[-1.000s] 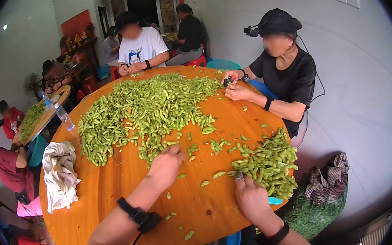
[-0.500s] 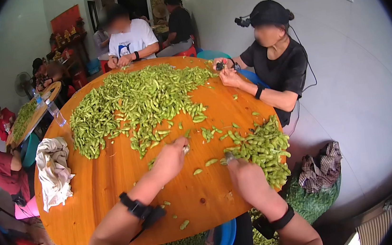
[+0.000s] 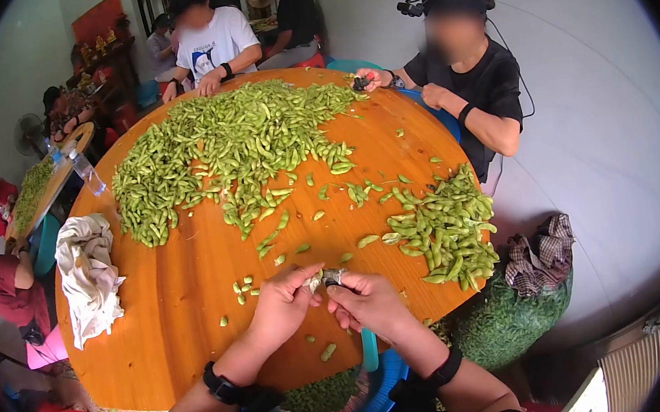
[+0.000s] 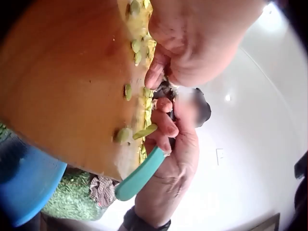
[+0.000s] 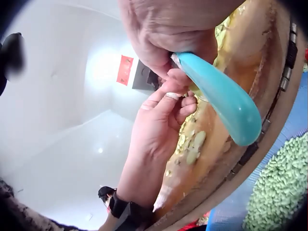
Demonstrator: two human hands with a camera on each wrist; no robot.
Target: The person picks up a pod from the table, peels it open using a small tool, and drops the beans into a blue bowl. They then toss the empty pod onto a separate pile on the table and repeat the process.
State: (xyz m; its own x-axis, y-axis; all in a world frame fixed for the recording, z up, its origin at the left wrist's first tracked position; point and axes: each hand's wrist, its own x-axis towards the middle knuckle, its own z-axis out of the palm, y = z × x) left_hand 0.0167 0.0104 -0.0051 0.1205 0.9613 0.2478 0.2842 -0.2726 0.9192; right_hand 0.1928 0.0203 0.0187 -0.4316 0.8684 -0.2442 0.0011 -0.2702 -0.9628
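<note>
Both hands meet just above the table's near edge, fingertips close together. My left hand pinches a green soybean pod, mostly hidden by fingers, and has a pale wrap on the thumb. Curled fingers of my right hand grip a tool by its curved teal handle; the tool's working end is hidden in the hand. A large heap of soybean pods covers the far side of the table. A smaller pile of pods lies at the right, and several loose beans lie beside my left hand.
A blue basin with shelled beans sits below the table edge. White cloth and a water bottle are at the left. A full green sack stands right. People sit across and at the right of the round table.
My left hand has drawn back from the pod heap toward me. My right hand has left the smaller pile and moved left, so the two hands now meet; the teal handle shows below it.
</note>
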